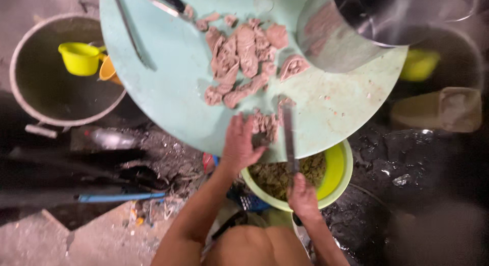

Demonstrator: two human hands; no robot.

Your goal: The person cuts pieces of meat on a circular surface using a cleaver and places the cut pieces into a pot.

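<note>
My left hand [240, 143] rests on a piece of pinkish-grey meat [265, 124] at the near edge of a round pale green board [168, 92], fingers spread over it. My right hand [302, 195] grips the handle of a long knife [289, 136] whose blade lies across the same piece. A heap of larger meat pieces [244, 57] lies in the middle of the board. Below the board's edge stands a lime green bowl [337, 169] holding chopped pieces.
A shiny metal pot [356, 26] stands on the board at the far right. A second knife [165, 2] and a long metal rod [130, 31] lie far left. A grey bucket [30, 98] holds yellow scoops [79, 57]. Wet dark floor lies around.
</note>
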